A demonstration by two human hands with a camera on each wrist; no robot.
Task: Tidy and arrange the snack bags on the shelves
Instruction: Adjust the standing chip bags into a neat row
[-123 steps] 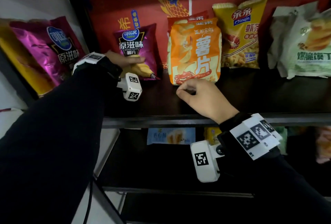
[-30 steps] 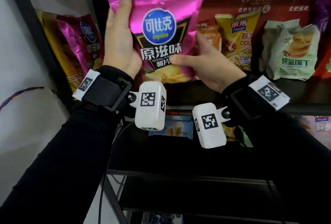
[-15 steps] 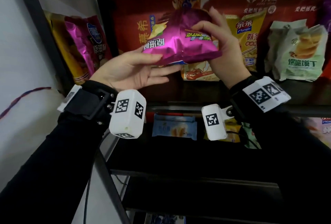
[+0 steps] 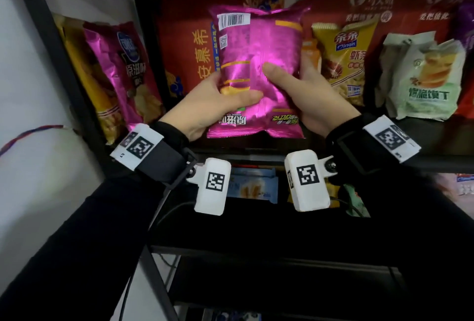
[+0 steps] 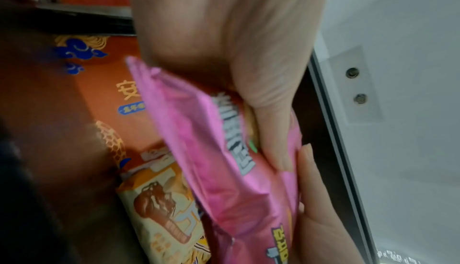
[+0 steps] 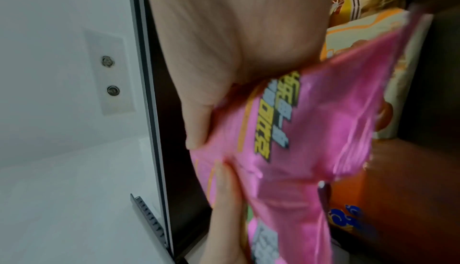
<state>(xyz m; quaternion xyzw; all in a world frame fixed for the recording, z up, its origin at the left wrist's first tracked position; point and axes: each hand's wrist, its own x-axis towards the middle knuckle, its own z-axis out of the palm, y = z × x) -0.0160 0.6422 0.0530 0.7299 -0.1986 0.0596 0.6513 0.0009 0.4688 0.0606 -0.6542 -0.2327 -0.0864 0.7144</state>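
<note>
I'm holding the shiny magenta chip bag [image 4: 259, 64] up in front of the upper shelf [image 4: 436, 159], back side toward me, upside down, barcode at top. My left hand [image 4: 213, 105] and right hand [image 4: 310, 100] both clamp its lower half, thumbs pressed on the foil.

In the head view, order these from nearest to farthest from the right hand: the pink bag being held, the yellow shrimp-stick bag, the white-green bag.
1. Pink bag: gripped by the right hand, left of it.
2. Yellow shrimp-stick bag: just behind the hand, to its right.
3. White-green bag: farther right on the same shelf.
</note>
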